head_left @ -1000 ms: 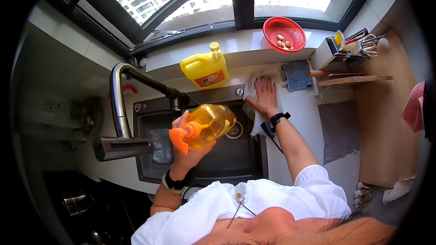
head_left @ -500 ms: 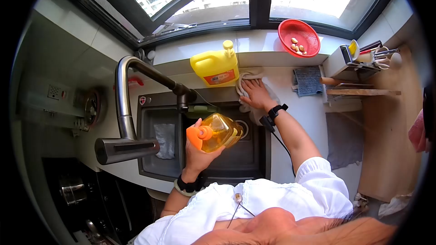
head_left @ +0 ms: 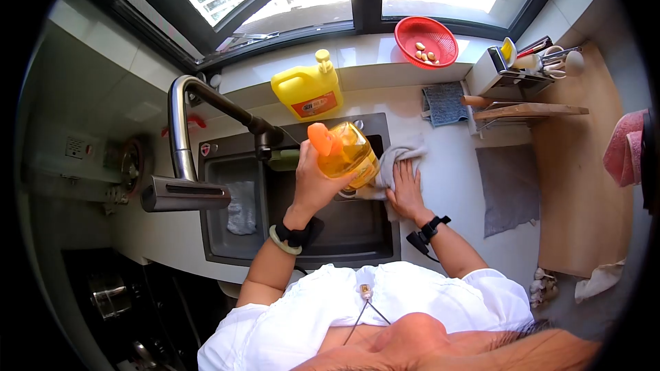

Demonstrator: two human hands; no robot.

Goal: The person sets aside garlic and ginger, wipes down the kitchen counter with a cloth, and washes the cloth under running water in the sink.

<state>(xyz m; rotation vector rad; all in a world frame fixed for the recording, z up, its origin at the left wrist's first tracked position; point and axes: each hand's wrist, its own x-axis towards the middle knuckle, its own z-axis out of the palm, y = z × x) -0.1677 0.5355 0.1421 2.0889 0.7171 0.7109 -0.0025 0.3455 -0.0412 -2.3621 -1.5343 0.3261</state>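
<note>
My left hand [head_left: 316,185] is wrapped round a clear bottle of amber liquid [head_left: 350,154] with an orange pump top, held tilted above the dark double sink [head_left: 295,253]. Flat on a pale cloth [head_left: 402,154] rests my right hand [head_left: 408,192], its fingers spread, at the sink's right edge. The cloth partly hangs over that edge. Behind the sink stands a yellow jug [head_left: 307,89] with a red label.
A steel faucet [head_left: 180,130] arches over the left basin, where a wrinkled translucent sheet [head_left: 241,209] lies. On the sill sits a red basket [head_left: 440,34]. To the right are a blue-grey cloth [head_left: 447,104], a utensil holder [head_left: 489,72] and a wooden board [head_left: 536,110].
My right hand and the cloth have moved toward me, from behind the sink to its right edge. The bottle in my left hand has moved up and to the right. The view has shifted slightly.
</note>
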